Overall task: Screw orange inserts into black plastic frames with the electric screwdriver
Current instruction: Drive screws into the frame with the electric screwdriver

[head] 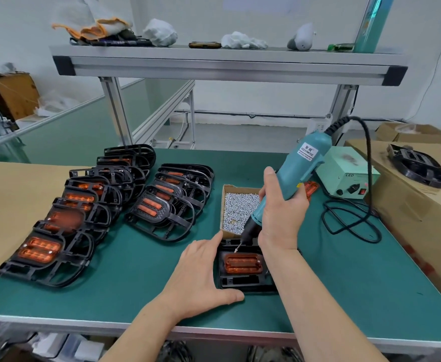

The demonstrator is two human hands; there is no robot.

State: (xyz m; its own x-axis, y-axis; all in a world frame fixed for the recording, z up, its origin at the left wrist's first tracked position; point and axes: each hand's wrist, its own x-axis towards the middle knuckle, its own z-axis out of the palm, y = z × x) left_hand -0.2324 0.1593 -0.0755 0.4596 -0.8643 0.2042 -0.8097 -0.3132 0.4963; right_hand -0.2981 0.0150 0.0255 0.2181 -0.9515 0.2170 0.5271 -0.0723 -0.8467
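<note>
Surface (331,270): a green mat on a work bench, under both hands
Cardboard sheet (13,202): lies flat on the surface, far to the left of the left fingers
Finished frames (88,212): two rows of black frames with orange inserts, leaning on each other, left of and beyond the left fingers
Control box (344,176): pale green, on the surface beyond the right hand, with a black cord looping beside it
Electric screwdriver (289,178): teal, tilted, its top leaning away to the right, its thin metal tip pointing down just above the top left corner of the orange insert
Black plastic frame (242,280): lies flat on the surface, between the two hands
Screw box (237,210): small cardboard box full of silver screws, just beyond the frame and behind the screwdriver
Orange insert (242,263): sits in the middle of the frame, just right of the left fingers
Right hand (279,215): fingers wrapped tight around the lower part of the screwdriver
Left hand (201,273): open and flat, pointing finger on the top left edge of the frame, thumb along its near edge
</note>
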